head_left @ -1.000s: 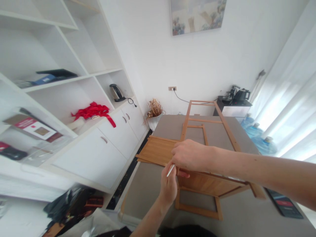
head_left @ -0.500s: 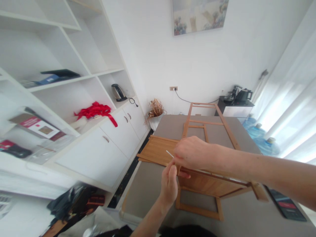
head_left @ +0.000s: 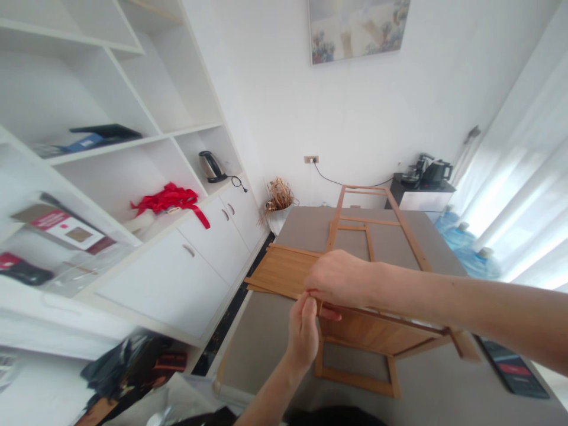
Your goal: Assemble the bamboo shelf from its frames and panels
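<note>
In the lower centre of the frame, the left hand point(head_left: 304, 331) was closed around the corner of a panelled wooden frame point(head_left: 373, 329), which stood on the grey table point(head_left: 252, 340). The right hand point(head_left: 337, 278) was curled shut just above, touching the left fingertips; whether it gripped anything could not be told. The wood looked stiff, smooth and fairly light; its solid rails seemed a safer hold than the thinner panel, with slender joints likely to suffer from twisting.
</note>
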{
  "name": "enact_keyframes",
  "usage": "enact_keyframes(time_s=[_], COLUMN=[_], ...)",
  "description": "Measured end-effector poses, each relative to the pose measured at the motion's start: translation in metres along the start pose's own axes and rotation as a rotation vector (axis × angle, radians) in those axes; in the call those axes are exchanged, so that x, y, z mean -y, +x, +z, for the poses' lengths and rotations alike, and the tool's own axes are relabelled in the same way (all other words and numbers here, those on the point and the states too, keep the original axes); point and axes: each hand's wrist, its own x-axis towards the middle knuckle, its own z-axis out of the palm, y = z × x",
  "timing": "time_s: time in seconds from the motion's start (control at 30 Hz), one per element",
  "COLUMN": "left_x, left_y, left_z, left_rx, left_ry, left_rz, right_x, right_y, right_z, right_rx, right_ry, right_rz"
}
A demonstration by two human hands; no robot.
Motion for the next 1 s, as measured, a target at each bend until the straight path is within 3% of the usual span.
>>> enact_keyframes(time_s=[0.1,0.2,0.27,0.37,0.47,0.7,0.83,1.0], left_x=[-0.002,-0.001,0.002,0.007,0.006,-0.005,-0.002,-0.001], left_y=[0.001,0.001,0.001,0.0,0.0,0.001,0.001,-0.001], left_z=[0.001,0.002,0.002,0.0,0.0,0.001,-0.001,-0.001], left_rx=[0.005,0.012,0.01,0.0,-0.004,-0.003,-0.014,0.0], left_ry=[-0.053,-0.101,-0.095,-0.053,-0.013,0.046,0.046,-0.005], left_rz=[-0.009,-0.026,-0.029,-0.025,0.007,0.031,0.038,0.022], right_x=[0.006,0.004,-0.001,-0.007,-0.008,-0.003,0.003,0.011], right_y=[0.003,0.002,-0.002,-0.012,-0.019,-0.011,-0.006,0.007], right_z=[0.003,0.004,0.002,-0.007,-0.013,-0.003,-0.003,-0.004], right_rx=[0.038,0.139,0.086,-0.075,-0.066,-0.096,-0.076,0.054], right_ry=[0.2,0.436,0.396,0.166,0.035,-0.127,-0.124,-0.031], right_rz=[0.198,0.243,0.196,0.0,-0.195,-0.301,-0.19,0.13])
